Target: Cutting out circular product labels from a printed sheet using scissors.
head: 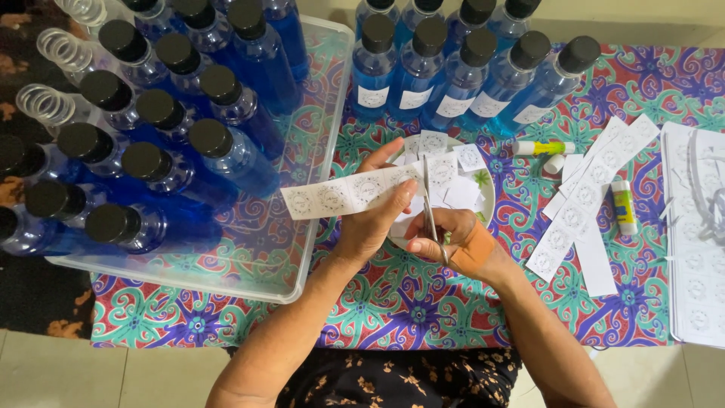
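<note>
Left hand (370,227) hides part of the label strip (340,195); scissors (429,208) partly buried in right hand (445,238).

A table (423,302) covered in a bright patterned cloth of purple, teal and red swirls carries everything here. On its left side sits a clear, shallow plastic tray (302,227), overhanging the table's left edge. Along the far edge stands a row of blue liquid bottles with black caps and small white labels (461,72). Near the middle lies a round white plate (487,198). To the right lie loose white paper label strips (585,200), a capped glue stick with a yellow-green band (544,148) and a second glue stick (624,206). At the far right rests what seems to be a stack of white label sheets (695,242).
</note>
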